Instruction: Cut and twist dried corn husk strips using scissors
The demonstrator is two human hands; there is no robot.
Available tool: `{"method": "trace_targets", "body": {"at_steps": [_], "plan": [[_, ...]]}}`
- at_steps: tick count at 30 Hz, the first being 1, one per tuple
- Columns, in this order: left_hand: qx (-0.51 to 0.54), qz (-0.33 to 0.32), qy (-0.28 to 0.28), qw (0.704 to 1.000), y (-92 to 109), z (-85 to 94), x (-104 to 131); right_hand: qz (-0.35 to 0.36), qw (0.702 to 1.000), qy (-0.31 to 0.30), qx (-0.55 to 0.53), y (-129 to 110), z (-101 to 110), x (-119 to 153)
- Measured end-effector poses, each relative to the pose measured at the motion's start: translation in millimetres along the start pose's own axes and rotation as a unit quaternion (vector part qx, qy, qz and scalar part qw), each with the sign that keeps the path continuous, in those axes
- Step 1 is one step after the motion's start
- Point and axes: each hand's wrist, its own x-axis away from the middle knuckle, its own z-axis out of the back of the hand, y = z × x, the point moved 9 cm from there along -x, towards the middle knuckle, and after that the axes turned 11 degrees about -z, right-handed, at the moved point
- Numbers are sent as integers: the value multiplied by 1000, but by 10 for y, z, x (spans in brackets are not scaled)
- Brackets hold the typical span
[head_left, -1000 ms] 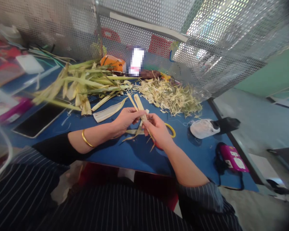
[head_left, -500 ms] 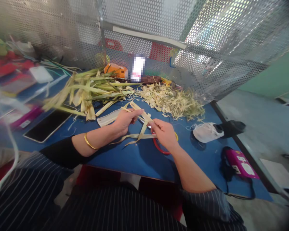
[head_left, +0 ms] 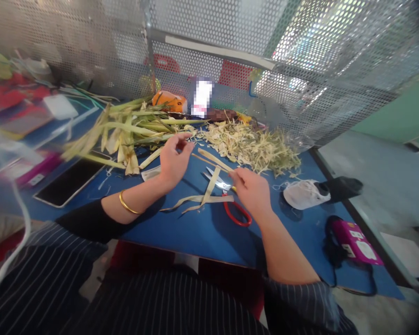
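Note:
My right hand pinches the ends of pale dried leaf strips, which point up and left from the fingers. My left hand is raised just left of their free ends, thumb and fingers apart, with nothing seen between them. Below the strips lie scissors with red handles, blades apart, partly behind my right hand. More loose leaf strips lie across the blades and on the blue table. Behind my left wrist, a wide pale leaf piece is partly hidden.
A bundle of long leaves lies back left, with a heap of leaf scraps back centre. On the left rests a dark tablet. A white bag-like item and a purple box with a black cord sit right. Perforated metal stands behind.
My left hand has let go of the strips and risen up and away. My right hand has shifted right with strips in its fingers, uncovering more of the scissors.

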Motion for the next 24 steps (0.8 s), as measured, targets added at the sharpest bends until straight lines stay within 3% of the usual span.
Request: {"method": "trace_targets", "body": {"at_steps": [1, 3, 5, 6, 7, 9, 12, 14, 16, 18, 20, 22, 24], "plan": [[-58, -105, -47, 992, 220, -61, -3, 17, 1000, 5, 23, -35, -15, 15], [-142, -276, -207, 928, 527, -358, 167, 55, 997, -2, 55, -118, -71, 59], [-193, -356, -355, 843, 575, -622, 431, 89, 994, -16, 64, -191, -121, 105], [-217, -354, -391, 822, 525, -683, 497, 99, 993, -21, 61, -216, -130, 122], [-237, -333, -415, 813, 451, -719, 526, 103, 993, -24, 52, -228, -125, 128], [-239, -274, -437, 823, 324, -735, 514, 98, 995, -32, 11, -215, -91, 110], [-159, -169, -437, 869, 231, -691, 414, 37, 994, -31, -98, -39, 24, -8], [-95, -75, -427, 896, 151, -651, 347, -43, 977, 26, -205, 217, 179, -116], [-40, 27, -416, 908, 47, -623, 330, -121, 925, 123, -339, 526, 340, -169], [16, 115, -396, 911, -42, -611, 357, -170, 839, 204, -475, 786, 393, -157], [70, 176, -363, 913, -95, -606, 398, -204, 763, 228, -569, 907, 300, -135], [111, 222, -338, 908, -126, -618, 468, -226, 745, 169, -605, 834, 101, -144], [139, 259, -322, 900, -146, -641, 558, -223, 773, 35, -593, 586, -163, -151]]}}
